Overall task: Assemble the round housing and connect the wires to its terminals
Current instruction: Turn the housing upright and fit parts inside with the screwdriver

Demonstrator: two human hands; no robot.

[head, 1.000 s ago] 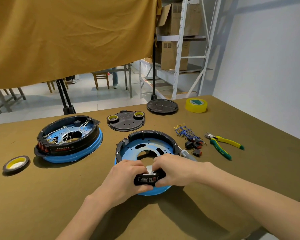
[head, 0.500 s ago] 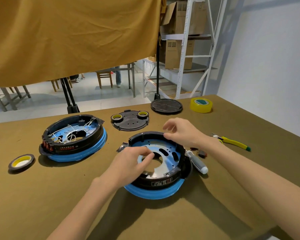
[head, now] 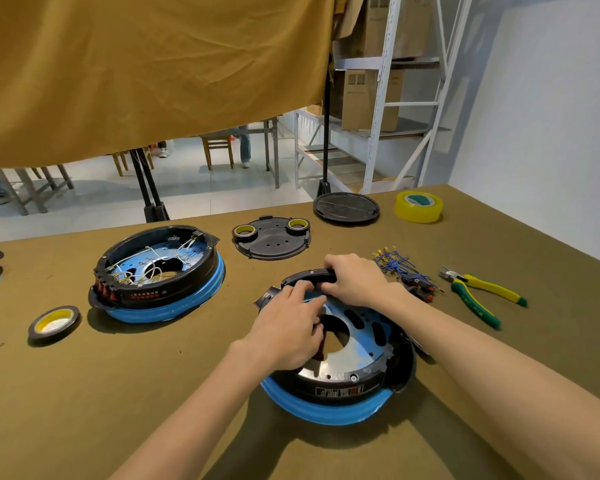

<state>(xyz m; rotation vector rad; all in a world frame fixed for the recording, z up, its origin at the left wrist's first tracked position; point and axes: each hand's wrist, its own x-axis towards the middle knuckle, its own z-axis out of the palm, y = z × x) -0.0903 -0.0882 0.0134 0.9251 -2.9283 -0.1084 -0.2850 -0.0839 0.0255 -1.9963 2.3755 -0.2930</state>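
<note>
Two hands work low and right of centre in the frame, over the round housing (head: 340,386), which sits on the table (head: 153,393) closest to the viewer. Its black wall and blue lower band look like rigid moulded plastic, probably light, so the rim is the sensible place to hold it; the shiny inner plate looks slippery. The left hand (head: 288,330) lies across the left rim, fingers curled down inside; whether it pinches anything I cannot tell. The right hand (head: 355,280) curls over the far rim, gripping it.

Right of that hand lie the wires (head: 394,263), thin and limp, with small terminals best pinched at the metal ends, and beyond them the pliers (head: 478,294), well clear. At left stands a second housing (head: 160,271), already wired, with a tape roll (head: 53,323) before it. Further up the frame rest a black cover plate (head: 272,242), a round lid (head: 346,207) and yellow tape (head: 418,206). Nothing blocks the reach to the wires.
</note>
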